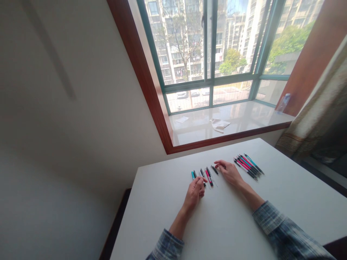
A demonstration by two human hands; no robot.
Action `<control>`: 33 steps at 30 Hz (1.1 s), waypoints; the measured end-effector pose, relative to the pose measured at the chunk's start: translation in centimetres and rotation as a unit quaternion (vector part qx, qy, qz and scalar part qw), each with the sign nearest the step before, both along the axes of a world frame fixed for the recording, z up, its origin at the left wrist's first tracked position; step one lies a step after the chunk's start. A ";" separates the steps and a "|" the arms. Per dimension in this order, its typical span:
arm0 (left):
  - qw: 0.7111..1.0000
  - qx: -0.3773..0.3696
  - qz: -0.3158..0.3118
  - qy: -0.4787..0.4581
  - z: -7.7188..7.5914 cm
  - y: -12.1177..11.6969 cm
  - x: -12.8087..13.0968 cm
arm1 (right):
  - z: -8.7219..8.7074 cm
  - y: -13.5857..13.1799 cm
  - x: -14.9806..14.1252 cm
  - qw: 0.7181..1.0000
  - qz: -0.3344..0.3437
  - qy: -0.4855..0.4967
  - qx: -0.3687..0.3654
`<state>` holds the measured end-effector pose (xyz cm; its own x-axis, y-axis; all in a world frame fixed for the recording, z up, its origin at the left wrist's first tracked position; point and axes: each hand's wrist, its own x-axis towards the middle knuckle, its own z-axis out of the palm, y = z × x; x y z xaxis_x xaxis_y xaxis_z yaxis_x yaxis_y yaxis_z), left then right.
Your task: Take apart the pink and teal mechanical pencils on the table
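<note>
Our left hand (194, 193) curls at the near end of a row of pens (208, 177), their long axes running about 11 to 5 o'clock; we cannot tell whether it grasps one; our right hand (229, 172) looks empty, a black pen (214, 170) just beside it at 9 o'clock; a pen bunch (248, 167) lies at its 3 o'clock.

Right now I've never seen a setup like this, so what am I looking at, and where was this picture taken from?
No machine here: these are a person's two bare hands, seen from a camera worn on their head, looking forward and down. The left hand curls beside a loose row of pens; I cannot tell whether it holds one. The right hand rests near a dark pen. A bunch of pink, teal and black pens lies further right on the white table. Beyond it, a cloth rests on the window sill.
</note>
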<state>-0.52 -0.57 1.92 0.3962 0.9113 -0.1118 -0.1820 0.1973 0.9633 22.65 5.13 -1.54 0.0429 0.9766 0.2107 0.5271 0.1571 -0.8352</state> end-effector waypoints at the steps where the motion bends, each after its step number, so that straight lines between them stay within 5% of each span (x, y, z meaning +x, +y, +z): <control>1: 1.000 0.000 0.003 -0.004 0.0 0.0 0.0 | 0.0 0.0 0.0 1.000 0.001 -0.001 -0.001; 12: 1.000 -0.009 0.014 -0.014 -0.3 0.3 0.0 | 1.2 -0.7 -0.4 0.999 -0.002 0.045 0.010; 21: 1.000 0.016 -0.020 0.000 -1.2 0.4 0.3 | 2.8 -3.4 -4.3 0.937 0.238 0.234 -0.098; 28: 0.999 0.025 -0.028 0.016 -1.3 0.4 0.5 | 3.6 -3.3 -3.4 0.940 0.173 0.285 -0.076; 33: 0.997 0.054 -0.017 0.049 -0.8 0.3 0.4 | 3.8 -3.6 -3.6 0.931 0.208 0.285 -0.094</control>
<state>-0.10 -0.32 1.15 0.4188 0.9065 -0.0529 -0.0813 0.0954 0.9921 19.10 1.55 2.30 -0.2951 0.9508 0.0944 -0.0845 0.0724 -0.9938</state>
